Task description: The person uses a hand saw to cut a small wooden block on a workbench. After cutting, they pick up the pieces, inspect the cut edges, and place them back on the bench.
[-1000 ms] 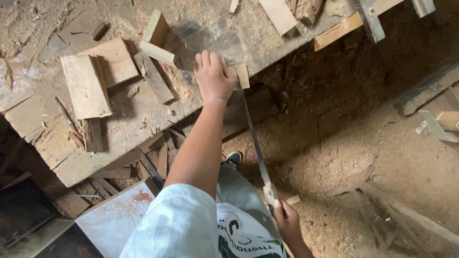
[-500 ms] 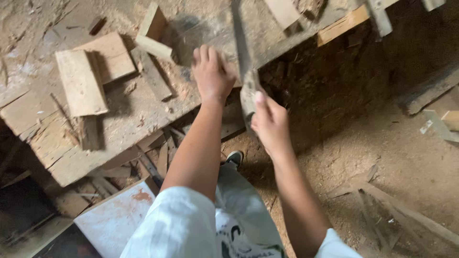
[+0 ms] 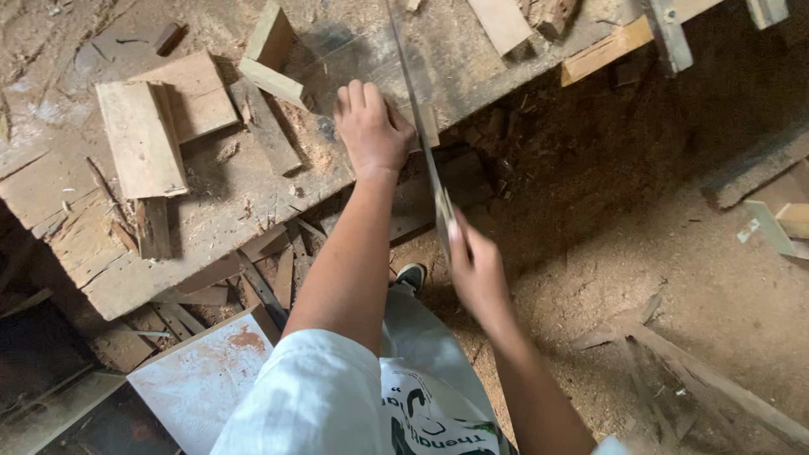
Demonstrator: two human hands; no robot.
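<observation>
My left hand [image 3: 369,131] presses flat on a small wooden piece [image 3: 425,126] at the near edge of a worn wooden workbench [image 3: 211,211]. My right hand [image 3: 476,265] grips the handle of a hand saw [image 3: 417,93]. The saw's thin blade runs up across the bench edge, just right of my left fingers. Sawdust lies around the cut.
Wooden blocks [image 3: 143,139] and offcuts [image 3: 271,82] lie on the bench to the left. Planks [image 3: 602,50] sit at the top right. A white board [image 3: 198,379] leans below the bench. My shoe [image 3: 410,275] stands on the sawdust-covered floor [image 3: 640,253], with more scrap wood at the right.
My right hand pushed the saw up toward the bench from low near my body, then drew back down a little. My left hand stayed pressed on the wood.
</observation>
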